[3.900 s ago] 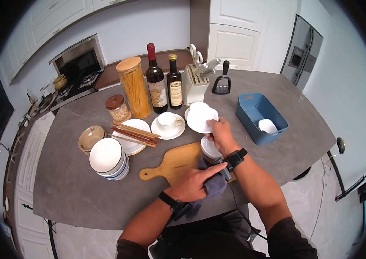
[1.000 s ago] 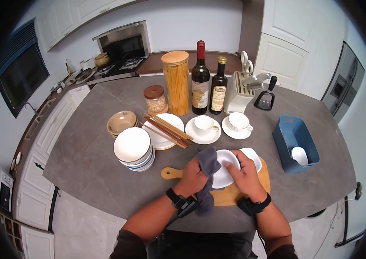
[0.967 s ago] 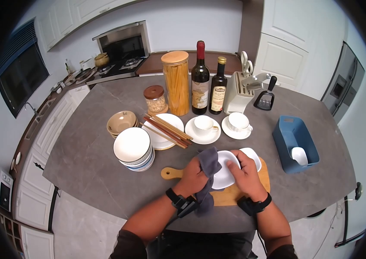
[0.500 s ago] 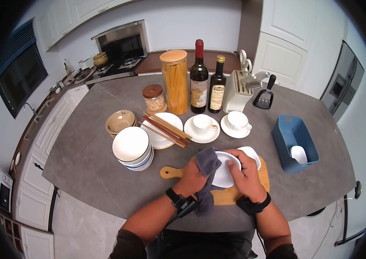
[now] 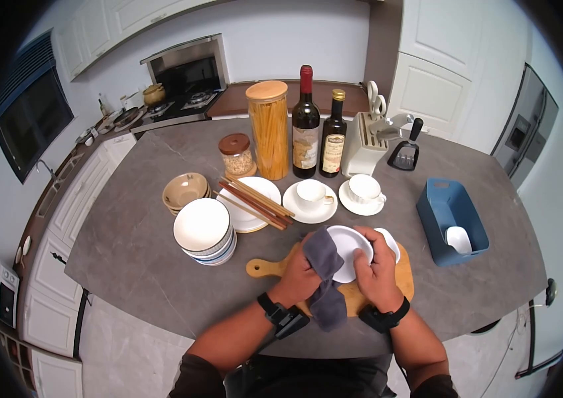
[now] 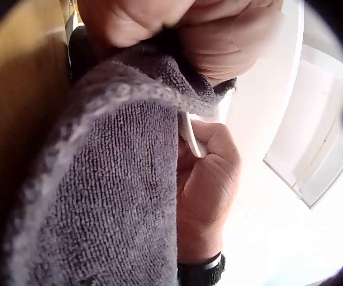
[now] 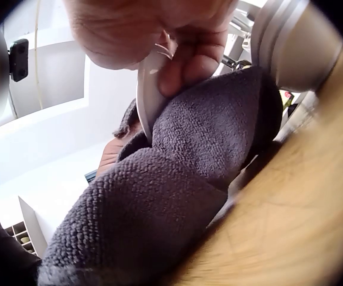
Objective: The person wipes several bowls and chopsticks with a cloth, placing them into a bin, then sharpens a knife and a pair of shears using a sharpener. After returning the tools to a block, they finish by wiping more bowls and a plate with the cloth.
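Note:
Over the wooden cutting board [image 5: 397, 285], both hands hold one white dish [image 5: 348, 249]. My right hand [image 5: 379, 268] grips its right rim, the thumb across the inside. The left hand [image 5: 294, 278] clutches a dark grey cloth [image 5: 324, 255], which wraps the dish's left edge and hangs down in front. In the left wrist view the cloth [image 6: 118, 190] covers most of the dish, leaving a thin white edge. The right wrist view shows the dish [image 7: 150, 95] upright between fingers and cloth. More white dishes [image 5: 387, 242] stand stacked on the board behind the right hand.
To the right, a blue bin [image 5: 450, 215] holds a small white dish. Stacked bowls [image 5: 205, 229], chopsticks [image 5: 255, 202] on plates, and two cups [image 5: 312, 194] on saucers line the left and back. Bottles [image 5: 306, 126], a pasta jar [image 5: 268, 132] and a knife block [image 5: 366, 142] stand behind.
Earlier, the right hand held a dish farther back while the left pointed at the right wrist. Now the cloth is against the dish, which has shifted slightly over the last half second.

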`<state>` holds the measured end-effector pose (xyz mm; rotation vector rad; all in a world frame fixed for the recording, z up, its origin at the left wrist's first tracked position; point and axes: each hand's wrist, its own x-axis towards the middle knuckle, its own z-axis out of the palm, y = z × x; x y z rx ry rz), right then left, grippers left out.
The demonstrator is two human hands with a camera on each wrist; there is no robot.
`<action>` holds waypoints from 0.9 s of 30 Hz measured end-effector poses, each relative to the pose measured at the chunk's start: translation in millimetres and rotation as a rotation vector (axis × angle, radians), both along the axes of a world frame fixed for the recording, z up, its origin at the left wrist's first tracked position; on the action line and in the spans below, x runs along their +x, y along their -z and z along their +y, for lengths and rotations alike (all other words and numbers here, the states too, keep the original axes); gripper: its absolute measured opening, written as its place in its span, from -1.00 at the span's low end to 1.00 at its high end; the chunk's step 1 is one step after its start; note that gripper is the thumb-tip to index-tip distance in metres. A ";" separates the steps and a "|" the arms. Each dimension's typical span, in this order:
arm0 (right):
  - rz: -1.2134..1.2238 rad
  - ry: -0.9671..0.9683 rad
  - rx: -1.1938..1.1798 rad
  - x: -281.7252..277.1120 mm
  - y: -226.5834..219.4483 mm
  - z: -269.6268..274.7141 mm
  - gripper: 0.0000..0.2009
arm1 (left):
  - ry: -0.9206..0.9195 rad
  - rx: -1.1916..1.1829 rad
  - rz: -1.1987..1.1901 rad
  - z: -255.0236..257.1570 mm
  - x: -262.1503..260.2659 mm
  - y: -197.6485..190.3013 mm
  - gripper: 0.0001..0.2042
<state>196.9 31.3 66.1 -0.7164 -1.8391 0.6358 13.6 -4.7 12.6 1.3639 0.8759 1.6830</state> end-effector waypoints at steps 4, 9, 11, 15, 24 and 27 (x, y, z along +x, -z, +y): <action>-0.016 -0.101 -0.039 -2.2 -4.5 -3.5 -0.66 | 0.010 -0.105 0.061 -0.8 -8.7 -2.9 -0.60; -0.132 -0.213 0.052 -0.5 -8.2 -3.1 -0.56 | 0.009 -0.096 0.150 -1.5 -13.9 -1.5 -0.55; -0.167 -0.246 0.073 -2.8 -11.3 -8.3 -0.51 | -0.062 -0.050 0.201 -1.8 -12.5 -3.6 -0.54; -0.206 -0.281 -0.037 -3.1 -8.5 -12.2 -0.45 | -0.095 -0.073 0.196 0.8 -12.4 -3.7 -0.50; -0.080 -0.197 0.060 -3.7 -4.6 -6.1 -0.60 | -0.167 -0.149 0.152 2.7 -6.2 4.6 -0.63; -0.026 -0.104 0.014 -5.0 -3.1 -6.3 -0.68 | -0.101 -0.125 0.062 -5.9 -7.1 -2.5 -0.60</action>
